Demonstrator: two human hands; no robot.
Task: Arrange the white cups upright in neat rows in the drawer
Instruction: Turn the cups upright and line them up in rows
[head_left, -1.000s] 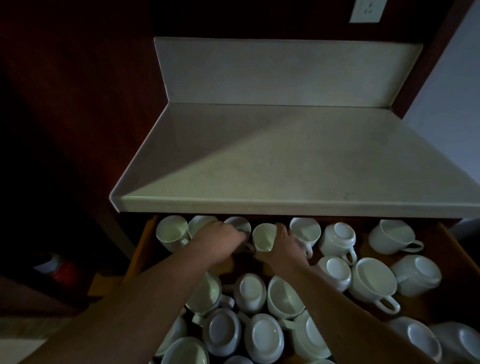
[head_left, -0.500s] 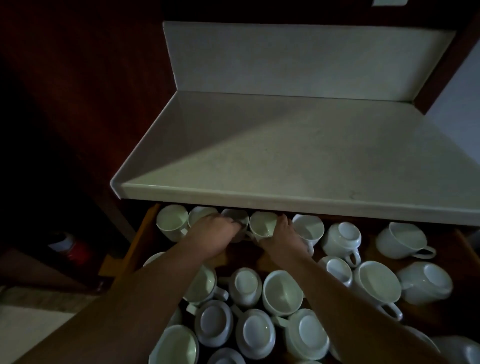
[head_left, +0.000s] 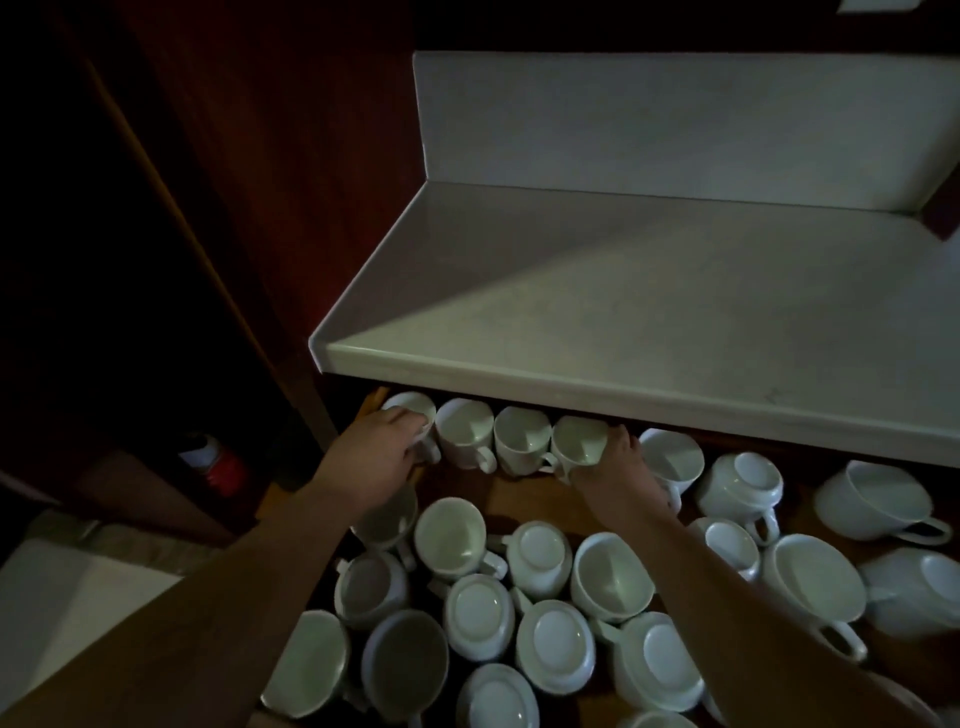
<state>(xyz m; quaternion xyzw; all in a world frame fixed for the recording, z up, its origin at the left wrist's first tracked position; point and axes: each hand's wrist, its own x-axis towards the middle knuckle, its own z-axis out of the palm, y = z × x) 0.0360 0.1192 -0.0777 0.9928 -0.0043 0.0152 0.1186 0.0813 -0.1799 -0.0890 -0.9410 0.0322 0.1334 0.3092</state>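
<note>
Head: left hand (head_left: 376, 460), right hand (head_left: 621, 470) grip farther-apart cups (head_left: 579, 439)

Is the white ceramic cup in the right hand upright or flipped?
Upright: the white ceramic cup shows its open hollow; right hand grips it.

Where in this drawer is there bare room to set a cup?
One bare strip of drawer floor, between the back row of upright cups and the front pile, flanked by the left hand and right hand. The pile is packed, many upside down.
</note>
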